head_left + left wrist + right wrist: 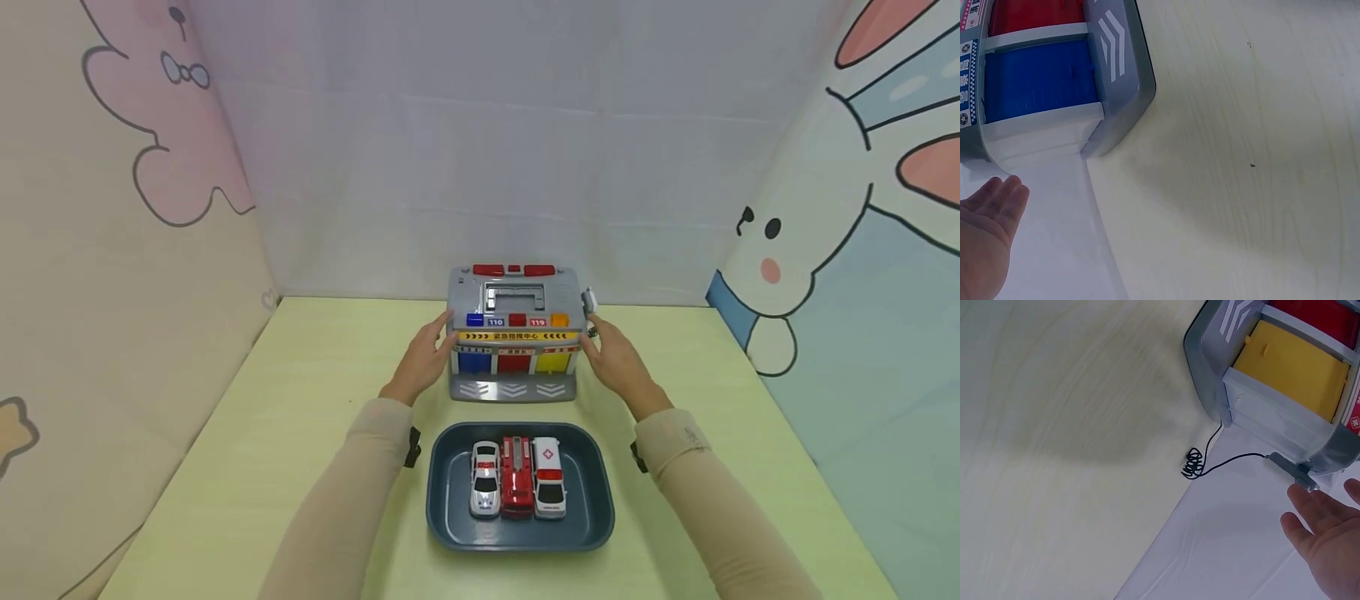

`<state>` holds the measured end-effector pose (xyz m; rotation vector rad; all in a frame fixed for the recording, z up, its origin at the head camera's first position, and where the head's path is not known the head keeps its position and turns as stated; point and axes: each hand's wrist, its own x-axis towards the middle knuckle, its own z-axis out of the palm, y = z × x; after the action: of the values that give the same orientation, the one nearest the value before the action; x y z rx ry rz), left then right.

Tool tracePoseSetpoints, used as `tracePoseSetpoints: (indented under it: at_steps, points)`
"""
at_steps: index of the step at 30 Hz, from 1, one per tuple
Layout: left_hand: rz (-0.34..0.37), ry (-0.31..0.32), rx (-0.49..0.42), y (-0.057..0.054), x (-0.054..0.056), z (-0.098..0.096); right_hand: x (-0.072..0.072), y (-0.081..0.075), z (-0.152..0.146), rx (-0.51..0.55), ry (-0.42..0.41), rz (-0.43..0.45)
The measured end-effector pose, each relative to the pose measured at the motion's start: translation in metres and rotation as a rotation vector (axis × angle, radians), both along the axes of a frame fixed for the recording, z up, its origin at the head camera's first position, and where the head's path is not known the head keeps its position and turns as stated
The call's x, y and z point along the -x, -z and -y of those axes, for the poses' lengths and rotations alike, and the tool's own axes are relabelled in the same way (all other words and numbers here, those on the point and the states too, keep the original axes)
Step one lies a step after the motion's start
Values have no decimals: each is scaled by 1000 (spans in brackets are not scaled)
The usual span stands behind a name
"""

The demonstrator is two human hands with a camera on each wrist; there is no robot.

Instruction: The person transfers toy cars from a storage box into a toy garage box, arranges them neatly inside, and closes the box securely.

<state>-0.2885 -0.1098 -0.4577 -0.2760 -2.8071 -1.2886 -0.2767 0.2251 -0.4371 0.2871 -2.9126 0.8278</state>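
Observation:
A grey toy emergency garage stands near the back of the table, with a blue door, a red door and a yellow door in its front. My left hand is at its left side, fingers extended; whether they touch the wall I cannot tell. At the opposite side, my right hand has its fingers spread loosely. In the right wrist view, those fingertips are at a small grey handset on the garage's side, from which a black coiled cord hangs. Neither hand grips anything.
In front of the garage, a dark blue-grey tray holds a white police car, a red fire truck and a white ambulance side by side. A white cloth wall rises behind the pale wooden table.

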Motion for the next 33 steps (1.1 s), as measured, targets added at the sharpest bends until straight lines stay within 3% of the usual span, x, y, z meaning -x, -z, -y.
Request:
tracePoseSetpoints:
  at_steps: [8, 23, 29, 33]
  points:
    - [35, -6, -71, 1, 2, -5, 2, 0, 3, 156, 44, 87]
    - [69, -11, -130, 3, 2, -9, 3, -1, 7, 245, 25, 122]
    - [143, -20, -252, 5, 6, -9, 4, -1, 13, 271, 33, 146]
    - [156, -33, -309, 6, 12, -8, 6, -1, 15, 288, 39, 159]
